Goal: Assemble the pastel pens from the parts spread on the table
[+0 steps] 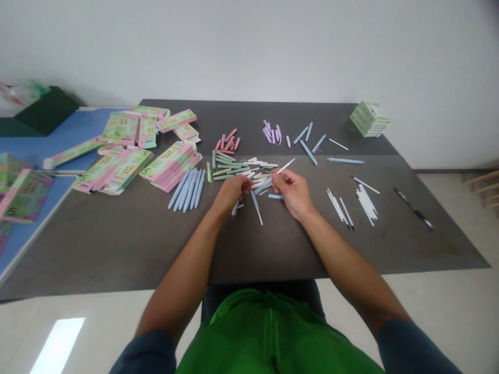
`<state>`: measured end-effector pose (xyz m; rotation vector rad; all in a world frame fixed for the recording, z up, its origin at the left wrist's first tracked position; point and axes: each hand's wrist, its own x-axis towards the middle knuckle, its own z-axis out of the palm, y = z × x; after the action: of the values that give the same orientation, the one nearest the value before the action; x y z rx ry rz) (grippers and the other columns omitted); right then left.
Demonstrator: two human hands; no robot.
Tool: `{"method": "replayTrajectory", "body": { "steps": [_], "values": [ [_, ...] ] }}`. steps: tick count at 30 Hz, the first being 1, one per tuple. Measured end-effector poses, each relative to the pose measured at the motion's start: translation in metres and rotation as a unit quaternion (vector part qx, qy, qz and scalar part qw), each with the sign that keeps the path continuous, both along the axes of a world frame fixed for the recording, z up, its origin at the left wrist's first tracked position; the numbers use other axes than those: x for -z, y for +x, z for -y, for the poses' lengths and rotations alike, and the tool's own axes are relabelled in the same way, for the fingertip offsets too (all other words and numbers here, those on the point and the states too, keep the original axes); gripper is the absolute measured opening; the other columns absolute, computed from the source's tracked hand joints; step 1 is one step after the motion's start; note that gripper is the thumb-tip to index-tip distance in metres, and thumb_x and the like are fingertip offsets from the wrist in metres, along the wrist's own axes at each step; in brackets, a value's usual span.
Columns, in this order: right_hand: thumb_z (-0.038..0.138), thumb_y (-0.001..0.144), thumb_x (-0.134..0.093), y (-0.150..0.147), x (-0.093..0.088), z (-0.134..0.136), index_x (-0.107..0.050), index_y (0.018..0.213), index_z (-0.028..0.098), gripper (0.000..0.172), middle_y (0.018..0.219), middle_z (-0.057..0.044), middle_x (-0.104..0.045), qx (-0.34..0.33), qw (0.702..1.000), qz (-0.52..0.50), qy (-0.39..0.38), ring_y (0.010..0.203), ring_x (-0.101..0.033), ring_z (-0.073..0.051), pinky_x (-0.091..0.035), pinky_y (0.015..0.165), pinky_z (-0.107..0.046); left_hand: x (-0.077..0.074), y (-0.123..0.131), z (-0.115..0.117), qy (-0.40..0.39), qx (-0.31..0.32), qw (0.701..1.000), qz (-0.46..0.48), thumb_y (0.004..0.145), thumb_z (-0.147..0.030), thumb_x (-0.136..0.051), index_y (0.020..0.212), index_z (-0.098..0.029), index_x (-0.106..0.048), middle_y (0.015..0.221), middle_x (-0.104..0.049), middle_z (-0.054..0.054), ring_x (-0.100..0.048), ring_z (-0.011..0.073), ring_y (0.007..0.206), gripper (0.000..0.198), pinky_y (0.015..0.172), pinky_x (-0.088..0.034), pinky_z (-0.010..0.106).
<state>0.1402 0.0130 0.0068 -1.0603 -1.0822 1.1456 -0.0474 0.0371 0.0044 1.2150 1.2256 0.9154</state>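
Taking the two hands as the clock's centre, the right hand (293, 193) is pinching a slim white stick (287, 165) above the worktop (273, 254), the stick's far end pointing towards two o'clock. The left hand (235, 192) is bending its fingers inward; whether that grip is holding anything, I cannot tell. A light-blue barrel (263, 186) is showing between the hands, and a blue pen with a white end (256, 203) is lying just below them, at six o'clock. A row of blue barrels (187, 189) is resting at nine o'clock, green barrels (230, 170) at ten, red barrels (229, 143) at eleven and purple barrels (272, 133) at twelve. Further white sticks (366, 203) are lying at three o'clock, with a black pen (413, 209) lying beyond them
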Motion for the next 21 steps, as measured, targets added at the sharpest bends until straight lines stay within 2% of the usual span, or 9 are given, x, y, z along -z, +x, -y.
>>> {"method": "replayTrajectory", "body": {
  "steps": [3,6,11,17,19,21],
  "values": [
    [0.045,0.078,-0.078,0.006,-0.002,-0.002,-0.074,0.094,0.020,0.030,0.066,0.003,-0.059,0.015,1.000,0.022,-0.005,0.057,-0.048,-0.010,-0.039,0.053,-0.024,0.003,-0.005,-0.001,0.089,0.004,0.990,-0.113,0.076,-0.016,-0.052,0.082,-0.016,-0.073,0.081,-0.071,0.005,-0.060,0.0182,0.075,0.022,0.064,-0.045,0.024],
    [0.045,0.078,-0.078,0.014,-0.002,-0.007,-0.075,0.092,0.019,0.030,0.064,0.003,-0.057,0.026,0.999,0.041,-0.002,0.056,-0.047,-0.010,-0.036,0.051,-0.024,0.003,-0.006,0.001,0.162,0.017,0.968,-0.193,0.073,-0.006,-0.050,0.088,-0.018,-0.075,0.089,-0.074,0.005,-0.064,0.0207,0.087,0.032,0.082,-0.048,0.027],
    [0.047,0.078,-0.077,0.024,-0.003,-0.011,-0.076,0.092,0.019,0.031,0.063,0.003,-0.056,0.029,0.999,0.041,-0.012,0.056,-0.045,-0.010,-0.034,0.050,-0.025,0.000,-0.005,0.006,0.202,0.055,0.931,-0.299,0.078,-0.006,-0.048,0.095,-0.021,-0.079,0.092,-0.075,0.007,-0.067,0.0246,0.092,0.038,0.089,-0.048,0.031],
    [0.046,0.077,-0.079,0.019,0.000,-0.010,-0.076,0.093,0.018,0.032,0.066,0.002,-0.061,-0.010,0.999,0.003,-0.036,0.057,-0.048,-0.009,-0.038,0.052,-0.024,-0.006,-0.002,0.009,0.227,0.041,0.918,-0.322,0.083,-0.014,-0.054,0.097,-0.021,-0.080,0.100,-0.076,0.009,-0.068,0.0264,0.097,0.030,0.093,-0.047,0.034],
    [0.046,0.075,-0.080,0.015,0.000,-0.007,-0.076,0.092,0.018,0.033,0.068,0.001,-0.064,-0.020,0.998,-0.025,-0.054,0.059,-0.052,-0.009,-0.041,0.054,-0.023,-0.008,0.002,0.014,0.240,0.034,0.926,-0.290,0.082,-0.021,-0.061,0.101,-0.020,-0.078,0.100,-0.076,0.009,-0.068,0.0252,0.095,0.025,0.092,-0.048,0.032],
    [0.047,0.074,-0.081,0.009,-0.003,-0.005,-0.076,0.091,0.017,0.035,0.069,0.000,-0.065,-0.036,0.995,-0.058,-0.073,0.060,-0.054,-0.010,-0.045,0.056,-0.023,-0.009,0.008,0.018,0.237,0.054,0.938,-0.247,0.083,-0.029,-0.066,0.108,-0.020,-0.076,0.097,-0.076,0.006,-0.067,0.0216,0.086,0.028,0.084,-0.048,0.029]
  ]
}}
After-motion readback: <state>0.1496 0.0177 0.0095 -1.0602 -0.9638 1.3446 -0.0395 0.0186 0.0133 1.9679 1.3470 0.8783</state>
